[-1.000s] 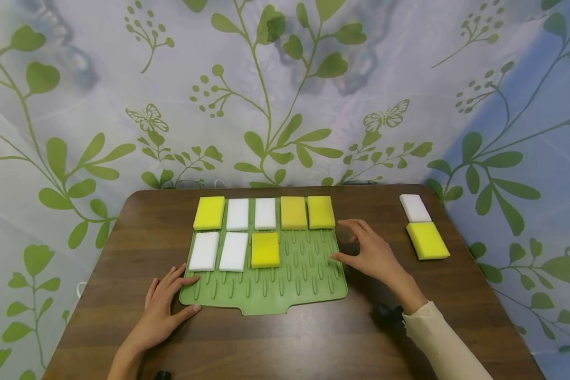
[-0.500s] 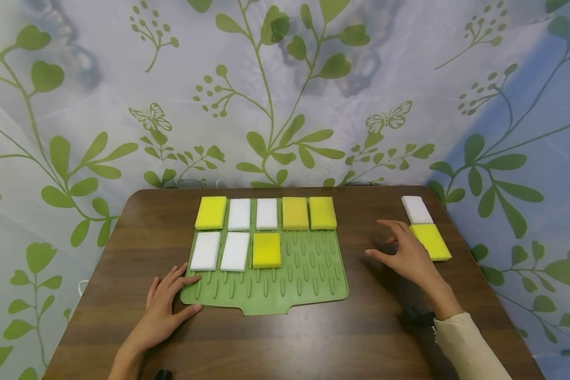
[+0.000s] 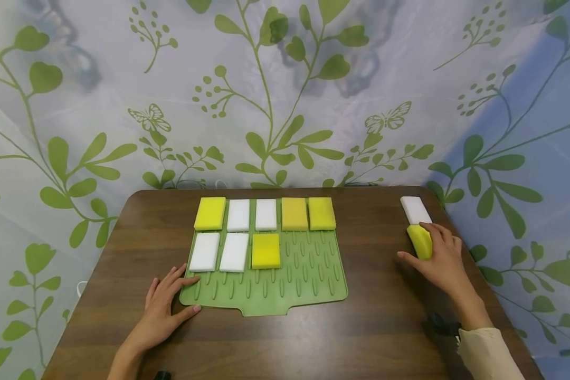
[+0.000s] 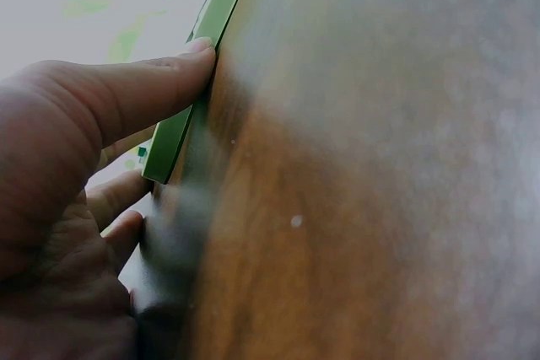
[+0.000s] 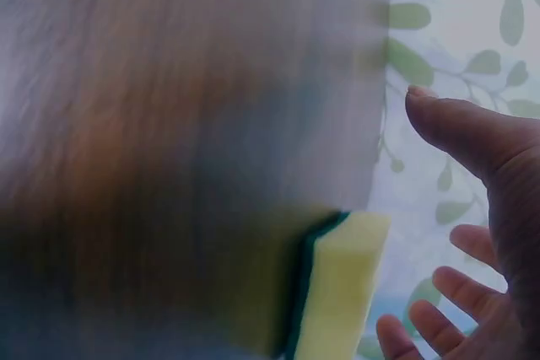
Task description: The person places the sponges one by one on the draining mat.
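At the right of the table, my right hand (image 3: 446,264) reaches over a yellow sponge (image 3: 419,241) and hides part of it. Thumb and fingers are spread, and the right wrist view shows the sponge (image 5: 337,292) with a dark green layer, apart from the thumb. A white sponge (image 3: 415,210) lies just behind it. My left hand (image 3: 159,311) rests at the left edge of a green ridged mat (image 3: 266,290), its thumb (image 4: 160,90) touching the rim. On the mat lie two rows of sponges, among them a yellow one (image 3: 266,251) and a white one (image 3: 234,252).
The brown wooden table (image 3: 361,327) ends at a patterned cloth (image 3: 285,95) behind and at the sides. Bare ridges of the mat show at its right and front. A yellow-orange sponge (image 3: 294,214) lies in the back row.
My right hand has moved right, from the mat's right edge to over the yellow sponge on the table's right side. The left hand and the mat have stayed put.
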The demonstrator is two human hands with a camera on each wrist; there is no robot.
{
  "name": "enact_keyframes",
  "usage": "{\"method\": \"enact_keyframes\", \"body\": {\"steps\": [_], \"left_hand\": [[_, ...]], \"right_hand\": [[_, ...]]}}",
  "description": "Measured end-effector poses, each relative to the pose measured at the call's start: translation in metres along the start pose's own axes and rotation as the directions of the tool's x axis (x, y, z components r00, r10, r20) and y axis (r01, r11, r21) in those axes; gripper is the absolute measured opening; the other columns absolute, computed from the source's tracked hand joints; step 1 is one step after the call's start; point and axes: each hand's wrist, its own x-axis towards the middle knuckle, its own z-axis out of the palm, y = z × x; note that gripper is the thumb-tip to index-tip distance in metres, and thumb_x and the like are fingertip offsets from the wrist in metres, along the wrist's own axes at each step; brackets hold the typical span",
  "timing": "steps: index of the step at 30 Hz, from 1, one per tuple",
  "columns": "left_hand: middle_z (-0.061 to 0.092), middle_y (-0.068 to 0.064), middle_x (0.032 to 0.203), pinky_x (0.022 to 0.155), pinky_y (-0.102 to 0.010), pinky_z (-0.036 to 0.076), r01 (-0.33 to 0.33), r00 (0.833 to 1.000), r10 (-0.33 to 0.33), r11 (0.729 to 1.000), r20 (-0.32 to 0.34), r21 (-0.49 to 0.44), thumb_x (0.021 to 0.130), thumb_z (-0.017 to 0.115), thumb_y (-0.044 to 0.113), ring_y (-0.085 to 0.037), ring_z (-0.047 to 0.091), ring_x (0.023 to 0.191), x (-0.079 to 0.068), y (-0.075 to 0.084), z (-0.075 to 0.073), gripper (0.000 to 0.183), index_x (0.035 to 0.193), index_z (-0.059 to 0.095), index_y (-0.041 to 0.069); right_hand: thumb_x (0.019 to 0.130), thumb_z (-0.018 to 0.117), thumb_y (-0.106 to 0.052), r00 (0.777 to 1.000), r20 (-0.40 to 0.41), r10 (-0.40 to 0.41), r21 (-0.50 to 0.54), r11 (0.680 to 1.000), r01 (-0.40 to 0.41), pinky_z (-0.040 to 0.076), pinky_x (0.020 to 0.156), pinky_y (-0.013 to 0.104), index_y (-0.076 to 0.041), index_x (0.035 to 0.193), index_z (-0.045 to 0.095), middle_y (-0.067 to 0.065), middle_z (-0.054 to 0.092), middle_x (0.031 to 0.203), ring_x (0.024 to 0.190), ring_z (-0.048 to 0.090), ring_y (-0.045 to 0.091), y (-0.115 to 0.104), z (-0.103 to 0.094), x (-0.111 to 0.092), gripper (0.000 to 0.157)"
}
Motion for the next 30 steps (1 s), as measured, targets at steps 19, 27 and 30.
{"method": "enact_keyframes", "body": {"steps": [19,27,30], "left_hand": [[0.033,-0.023,0.175,0.126,-0.076,-0.007,0.001,1.000,-0.001,1.000,-0.004,-0.003,0.092,0.087,0.026,-0.058,0.019,0.161,-0.002,0.000,0.000,0.062,0.149,0.062,0.024],[0.033,-0.023,0.175,0.125,-0.076,-0.007,-0.006,1.000,0.006,1.000,-0.004,0.002,0.092,0.087,0.026,-0.059,0.019,0.161,-0.001,0.000,0.000,0.063,0.149,0.062,0.024],[0.034,-0.023,0.175,0.126,-0.076,-0.006,-0.006,1.000,0.006,1.000,-0.004,0.005,0.092,0.087,0.026,-0.058,0.020,0.161,-0.001,0.001,0.000,0.063,0.149,0.062,0.023]], "right_hand": [[0.080,0.095,-0.044,0.997,0.054,0.060,0.055,0.996,-0.063,0.028,0.100,0.075,0.001,0.163,0.033,0.042,0.029,0.159,0.138,0.027,0.064,0.018,0.007,-0.012,0.114],[0.081,0.095,-0.041,0.985,0.154,0.078,0.095,0.991,-0.094,0.034,0.104,0.085,0.005,0.168,0.014,0.044,0.015,0.166,0.146,0.023,0.066,0.024,0.007,-0.005,0.128],[0.084,0.093,-0.039,0.980,0.182,0.079,0.098,0.990,-0.098,0.038,0.100,0.081,0.008,0.168,0.010,0.046,0.013,0.166,0.143,0.026,0.065,0.030,0.007,0.000,0.127]]}}
